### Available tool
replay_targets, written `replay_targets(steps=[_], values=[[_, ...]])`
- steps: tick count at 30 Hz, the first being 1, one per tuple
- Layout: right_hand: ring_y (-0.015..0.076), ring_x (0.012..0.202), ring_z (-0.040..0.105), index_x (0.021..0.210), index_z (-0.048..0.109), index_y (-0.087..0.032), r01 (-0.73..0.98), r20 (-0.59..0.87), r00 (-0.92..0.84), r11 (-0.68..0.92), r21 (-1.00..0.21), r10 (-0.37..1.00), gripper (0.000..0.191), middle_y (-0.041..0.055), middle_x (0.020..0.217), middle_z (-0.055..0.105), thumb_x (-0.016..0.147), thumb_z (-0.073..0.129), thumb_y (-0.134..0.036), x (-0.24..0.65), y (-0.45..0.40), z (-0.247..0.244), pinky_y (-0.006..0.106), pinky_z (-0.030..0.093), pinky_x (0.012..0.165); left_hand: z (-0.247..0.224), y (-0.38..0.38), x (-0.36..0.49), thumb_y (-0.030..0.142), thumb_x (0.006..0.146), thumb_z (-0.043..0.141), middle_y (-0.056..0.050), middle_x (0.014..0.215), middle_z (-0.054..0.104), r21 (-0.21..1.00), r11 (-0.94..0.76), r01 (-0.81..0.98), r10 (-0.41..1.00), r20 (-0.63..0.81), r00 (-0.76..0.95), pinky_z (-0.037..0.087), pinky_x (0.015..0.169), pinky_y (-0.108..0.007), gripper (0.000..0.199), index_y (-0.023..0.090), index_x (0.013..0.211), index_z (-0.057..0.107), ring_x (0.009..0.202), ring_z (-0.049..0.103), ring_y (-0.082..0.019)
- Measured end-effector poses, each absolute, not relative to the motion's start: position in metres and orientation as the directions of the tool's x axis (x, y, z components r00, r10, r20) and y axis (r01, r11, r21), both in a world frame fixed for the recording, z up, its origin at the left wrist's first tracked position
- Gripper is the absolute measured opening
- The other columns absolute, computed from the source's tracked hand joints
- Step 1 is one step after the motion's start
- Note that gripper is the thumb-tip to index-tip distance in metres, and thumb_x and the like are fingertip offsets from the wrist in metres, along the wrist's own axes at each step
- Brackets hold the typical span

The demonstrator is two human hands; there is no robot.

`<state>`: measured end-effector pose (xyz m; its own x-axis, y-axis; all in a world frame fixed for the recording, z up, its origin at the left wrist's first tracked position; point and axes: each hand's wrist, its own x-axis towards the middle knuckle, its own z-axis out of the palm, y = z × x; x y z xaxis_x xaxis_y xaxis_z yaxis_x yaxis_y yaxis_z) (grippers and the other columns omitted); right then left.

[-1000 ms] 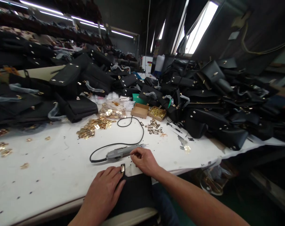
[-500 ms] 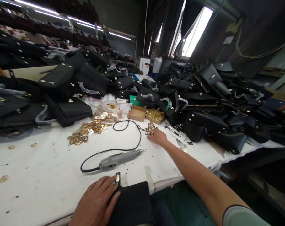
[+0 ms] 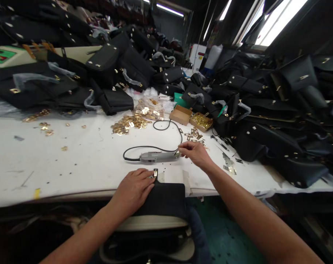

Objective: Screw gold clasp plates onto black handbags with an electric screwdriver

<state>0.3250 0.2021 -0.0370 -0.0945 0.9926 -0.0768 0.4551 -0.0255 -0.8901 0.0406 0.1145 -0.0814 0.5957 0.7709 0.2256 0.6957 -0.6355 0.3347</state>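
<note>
My left hand (image 3: 136, 189) presses down on the black bag flap (image 3: 166, 198) at the table's front edge, its fingers close together. Beside its fingertips, a gold metal plate (image 3: 155, 173) sits on the flap's narrow tab. The body of the bag (image 3: 155, 223) hangs below, over my lap. My right hand (image 3: 195, 152) is pinched closed above the tip of a grey electric screwdriver (image 3: 155, 157), which lies on the table with its black cord (image 3: 144, 147) looped behind. What the pinched fingers hold is too small and hidden to make out.
Loose metal plates (image 3: 194, 135) lie behind my right hand. Beyond stand an open cardboard box (image 3: 180, 114) and a box of small gold parts (image 3: 201, 121). A heap of gold fittings (image 3: 130, 124) lies left. Tweezers (image 3: 219, 142) lie right. Black bags (image 3: 276, 135) are piled around.
My right hand has come from the loose metal plates toward me, to the screwdriver's tip. My left hand stays on the flap. The camera view has turned left and down.
</note>
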Motion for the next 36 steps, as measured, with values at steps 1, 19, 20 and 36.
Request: replay_targets(steps=[1,19,20,36], values=[[0.0152,0.065,0.065,0.091,0.075,-0.017,0.378,-0.117,-0.164,-0.047,-0.925,0.98,0.022,0.0019,0.073,0.071,0.079,0.071,-0.035,0.311,0.191,-0.039,0.026,0.049,0.062,-0.08,0.114,0.041,0.021,0.096,0.058,-0.003,0.129,0.071,0.353,-0.624,0.697,0.779,0.213,0.589,0.053,0.094,-0.048,0.023,0.025,0.114,0.073,0.119,0.061,-0.028],[0.0156,0.073,0.068,0.09,0.082,-0.022,0.54,-0.193,-0.321,0.012,-0.842,0.927,0.013,-0.0004,0.083,0.077,0.082,0.072,-0.024,0.249,0.168,-0.07,0.027,0.049,0.07,-0.073,0.112,0.044,0.02,0.088,0.07,-0.005,0.121,0.07,0.519,-0.486,0.703,0.862,0.154,0.482,0.049,0.096,-0.046,0.022,0.023,0.11,0.067,0.115,0.06,-0.026],[0.0162,0.077,0.069,0.09,0.082,-0.023,0.547,-0.175,-0.329,0.036,-0.836,0.928,0.012,-0.0004,0.086,0.078,0.082,0.072,-0.024,0.248,0.168,-0.071,0.027,0.05,0.073,-0.074,0.113,0.044,0.02,0.089,0.069,-0.005,0.121,0.07,0.511,-0.495,0.703,0.858,0.16,0.488,0.049,0.096,-0.046,0.022,0.023,0.111,0.067,0.115,0.06,-0.026],[0.0162,0.074,0.067,0.083,0.078,-0.02,0.614,-0.065,-0.276,0.124,-0.779,0.959,0.011,0.0016,0.081,0.076,0.087,0.068,-0.021,0.249,0.16,-0.074,0.026,0.046,0.069,-0.069,0.107,0.049,0.017,0.094,0.059,-0.007,0.134,0.065,0.349,-0.578,0.738,0.812,0.157,0.562,0.05,0.099,-0.048,0.031,0.023,0.123,0.069,0.121,0.057,-0.029]])
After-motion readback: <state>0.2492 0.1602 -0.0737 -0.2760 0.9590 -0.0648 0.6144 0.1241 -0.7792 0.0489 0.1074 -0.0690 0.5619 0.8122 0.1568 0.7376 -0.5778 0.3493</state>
